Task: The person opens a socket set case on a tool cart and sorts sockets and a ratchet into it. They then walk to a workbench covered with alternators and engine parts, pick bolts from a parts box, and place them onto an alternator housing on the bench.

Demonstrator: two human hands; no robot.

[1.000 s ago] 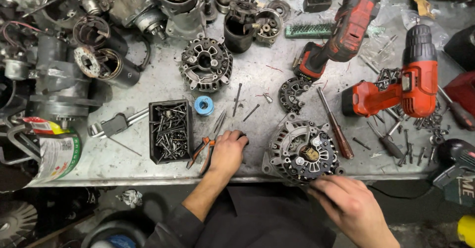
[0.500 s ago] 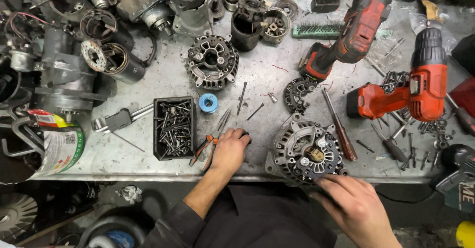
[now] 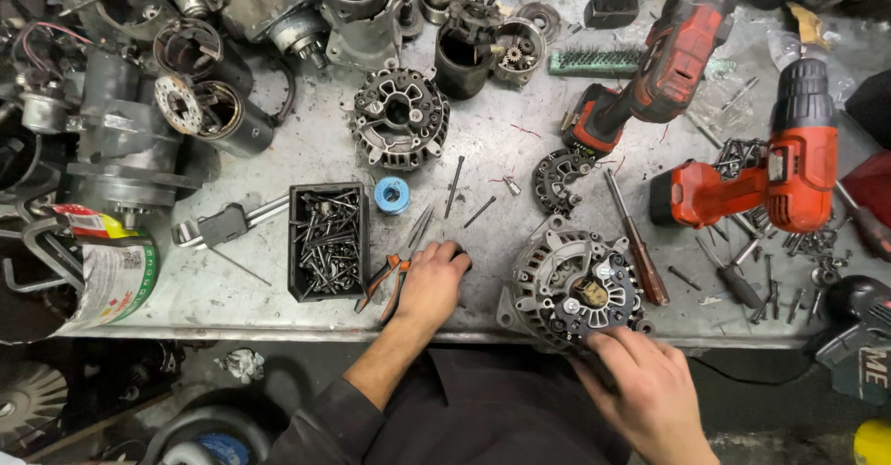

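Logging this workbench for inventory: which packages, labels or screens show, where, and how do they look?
Labelled can: left bench edge, lying on its side, white label with red and yellow.
Black case: far right edge, white lettering.
No screens.

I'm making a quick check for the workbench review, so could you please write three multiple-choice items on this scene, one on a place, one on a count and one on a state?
1. Where does the left hand rest?
A. on the bench beside the orange-handled pliers
B. on a drill
C. inside the black screw tray

2. How many red cordless drills lie on the bench?
A. one
B. two
C. four

3. What is the right hand doing?
A. hanging free
B. gripping a screwdriver
C. touching the alternator at the bench edge

Answers: 1 A, the hand lies next to the pliers; 2 B, one drill above, another to its right; 3 C, the fingers meet the alternator's near rim.
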